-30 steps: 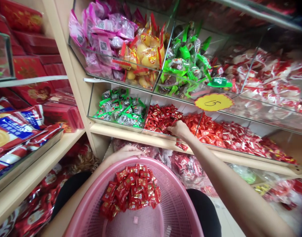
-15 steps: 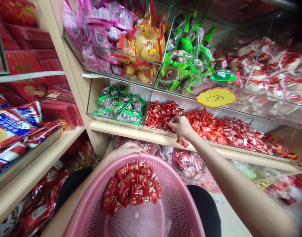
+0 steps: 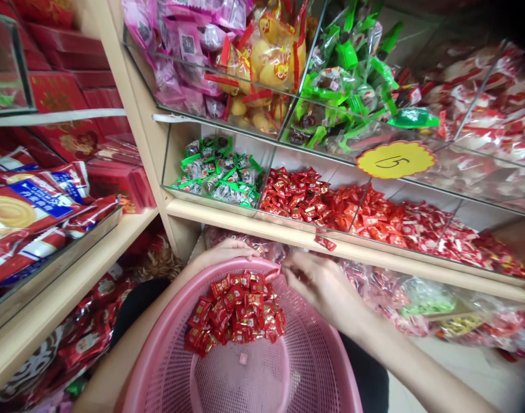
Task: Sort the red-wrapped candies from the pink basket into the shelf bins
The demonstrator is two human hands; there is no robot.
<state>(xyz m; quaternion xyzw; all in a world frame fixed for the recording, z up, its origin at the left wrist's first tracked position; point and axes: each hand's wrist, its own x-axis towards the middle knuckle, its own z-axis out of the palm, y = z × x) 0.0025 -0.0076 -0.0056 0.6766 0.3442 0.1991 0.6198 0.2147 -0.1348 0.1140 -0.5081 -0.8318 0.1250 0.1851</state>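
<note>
A pink plastic basket (image 3: pixel 326 367) with mesh sides is in front of me, with a heap of red-wrapped candies (image 3: pixel 241 312) inside. My left hand (image 3: pixel 230 252) holds its far rim, fingers over the edge. My right hand (image 3: pixel 316 284) is over the right part of that rim, fingers loosely curled and slightly blurred. Just off its fingertips, apart from them, a single red candy (image 3: pixel 271 275) appears above the heap. On the shelf behind, similar red candies (image 3: pixel 294 195) fill a clear compartment. One loose red candy (image 3: pixel 325 243) lies on the wooden shelf edge (image 3: pixel 283 229).
Green-wrapped candies (image 3: pixel 222 172) and orange-red candies (image 3: pixel 374 212) flank the red ones. A yellow price tag (image 3: pixel 395 160) hangs from the upper bin. Wafer packets (image 3: pixel 30 206) sit on the left shelf. Bagged sweets (image 3: pixel 426 298) lie below.
My right hand has moved from the red candy compartment down to the basket rim, and one red candy now shows beside its fingertips. My left hand stays on the rim. The view has shifted slightly.
</note>
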